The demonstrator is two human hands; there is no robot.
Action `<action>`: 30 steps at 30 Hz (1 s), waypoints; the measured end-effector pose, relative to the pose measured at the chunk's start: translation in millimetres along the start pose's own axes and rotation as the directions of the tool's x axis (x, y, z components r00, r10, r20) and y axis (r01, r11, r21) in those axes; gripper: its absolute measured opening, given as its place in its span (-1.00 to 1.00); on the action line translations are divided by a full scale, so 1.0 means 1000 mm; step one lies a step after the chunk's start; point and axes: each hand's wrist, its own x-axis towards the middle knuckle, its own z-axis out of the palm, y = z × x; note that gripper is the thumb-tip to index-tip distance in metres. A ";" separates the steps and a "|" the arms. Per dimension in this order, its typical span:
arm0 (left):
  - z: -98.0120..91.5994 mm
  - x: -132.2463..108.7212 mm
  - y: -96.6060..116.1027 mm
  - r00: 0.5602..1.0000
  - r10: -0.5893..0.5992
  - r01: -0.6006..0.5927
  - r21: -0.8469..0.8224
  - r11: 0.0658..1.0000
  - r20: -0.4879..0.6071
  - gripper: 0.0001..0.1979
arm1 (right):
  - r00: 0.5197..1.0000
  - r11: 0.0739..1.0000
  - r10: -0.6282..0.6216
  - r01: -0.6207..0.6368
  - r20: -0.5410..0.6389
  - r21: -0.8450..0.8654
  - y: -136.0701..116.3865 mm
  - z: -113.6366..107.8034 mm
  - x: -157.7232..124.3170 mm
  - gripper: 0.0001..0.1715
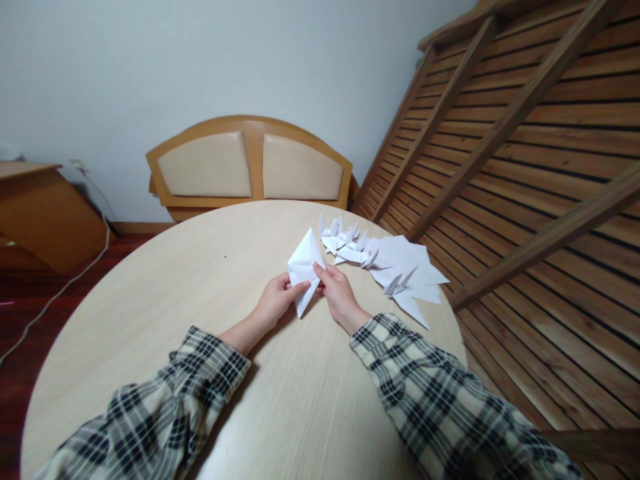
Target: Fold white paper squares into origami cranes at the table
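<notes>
Both hands, the left hand (274, 300) and right hand (336, 293), pinch a folded white paper (304, 263) above the worktop (200, 280), with finished paper cranes (350, 243) to the right.

The left sleeve (165, 407) and right sleeve (440, 400) are long, of soft checked cloth: black and grey bands crossing on a cream ground. Each ends in a cuff near the wrist. The left hand (277, 301) and right hand (336, 293) are bare.

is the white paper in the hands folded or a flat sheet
Folded. The white paper pinched between the left hand and right hand is a pointed, layered shape with visible creases.
</notes>
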 end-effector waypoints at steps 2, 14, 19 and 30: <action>0.000 0.000 0.001 1.000 0.010 -0.009 0.040 0.999 -0.026 -0.71 | 1.000 1.000 -0.015 0.015 -0.002 -0.023 0.001 0.000 0.000 -0.56; 0.000 0.001 0.004 0.974 0.073 -0.080 -0.025 0.996 -0.212 -0.62 | 0.999 1.000 0.019 -0.019 0.042 -0.005 0.000 0.003 -0.003 -0.60; 0.004 0.000 0.012 0.971 0.045 -0.060 -0.059 0.996 -0.237 -0.64 | 0.999 1.000 0.015 -0.014 0.044 -0.028 -0.002 0.003 -0.004 -0.60; -0.001 0.002 0.008 0.965 0.074 -0.090 -0.052 0.995 -0.253 -0.61 | 0.998 0.999 0.027 -0.029 0.065 0.021 -0.001 0.001 -0.004 -0.61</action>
